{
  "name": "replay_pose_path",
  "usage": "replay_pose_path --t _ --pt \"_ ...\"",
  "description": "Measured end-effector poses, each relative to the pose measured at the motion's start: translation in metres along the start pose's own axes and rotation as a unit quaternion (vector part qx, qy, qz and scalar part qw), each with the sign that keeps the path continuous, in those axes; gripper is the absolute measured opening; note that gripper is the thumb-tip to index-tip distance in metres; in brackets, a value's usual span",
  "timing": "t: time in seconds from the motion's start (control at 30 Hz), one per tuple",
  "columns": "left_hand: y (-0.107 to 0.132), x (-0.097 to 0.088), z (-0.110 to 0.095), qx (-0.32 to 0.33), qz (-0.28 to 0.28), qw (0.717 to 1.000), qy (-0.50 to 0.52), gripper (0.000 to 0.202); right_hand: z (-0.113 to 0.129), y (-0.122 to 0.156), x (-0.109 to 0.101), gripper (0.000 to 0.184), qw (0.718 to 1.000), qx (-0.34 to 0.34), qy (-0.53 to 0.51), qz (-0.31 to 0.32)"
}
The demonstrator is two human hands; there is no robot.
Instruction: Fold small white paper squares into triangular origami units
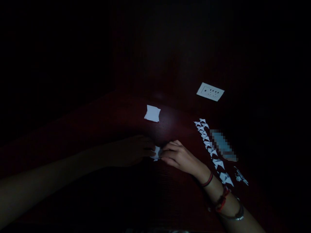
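A small piece of white paper (157, 152) lies between my two hands, low over the dark red table (114, 126). My left hand (137, 150) is in deep shadow and its fingertips press the paper's left side. From the right, my right hand (177, 154) has its bent fingers closed on the opposite edge. Fingers cover both ends of the paper, so its exact folds are hidden. Beyond the hands is a short stack of white paper squares (152, 114). To the right, several folded white paper pieces (206, 142) form a long row running toward my right forearm.
Right of the row is a blurred-out bluish object (223, 145). Small white-and-dark bits (241, 176) sit below it. A white wall socket plate (210, 92) is at the back right. Most of the surroundings are too dark to make out.
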State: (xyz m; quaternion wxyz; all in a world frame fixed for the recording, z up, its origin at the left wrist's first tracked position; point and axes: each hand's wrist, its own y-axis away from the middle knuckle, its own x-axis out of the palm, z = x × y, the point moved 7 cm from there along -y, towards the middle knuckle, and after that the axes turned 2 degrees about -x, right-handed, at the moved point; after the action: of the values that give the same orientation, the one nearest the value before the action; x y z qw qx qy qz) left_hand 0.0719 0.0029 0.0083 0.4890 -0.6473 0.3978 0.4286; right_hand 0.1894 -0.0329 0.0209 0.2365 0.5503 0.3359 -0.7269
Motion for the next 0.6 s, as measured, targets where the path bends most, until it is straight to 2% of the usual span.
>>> replay_pose_path --t 0.13,0.3,0.6 --pt "0.002 -0.005 -0.004 -0.009 -0.006 1.000 0.013 0.038 0.001 -0.004 0.002 0.018 1.000 0.012 -0.015 0.008" --pt "0.005 -0.007 -0.004 -0.018 -0.022 0.999 0.018 0.038 -0.007 -0.006 0.005 0.016 0.996 0.059 -0.070 -0.019" --pt "0.003 0.002 -0.005 -0.030 -0.045 0.999 0.009 0.036 -0.017 -0.009 0.007 0.009 0.981 0.108 -0.154 -0.055"
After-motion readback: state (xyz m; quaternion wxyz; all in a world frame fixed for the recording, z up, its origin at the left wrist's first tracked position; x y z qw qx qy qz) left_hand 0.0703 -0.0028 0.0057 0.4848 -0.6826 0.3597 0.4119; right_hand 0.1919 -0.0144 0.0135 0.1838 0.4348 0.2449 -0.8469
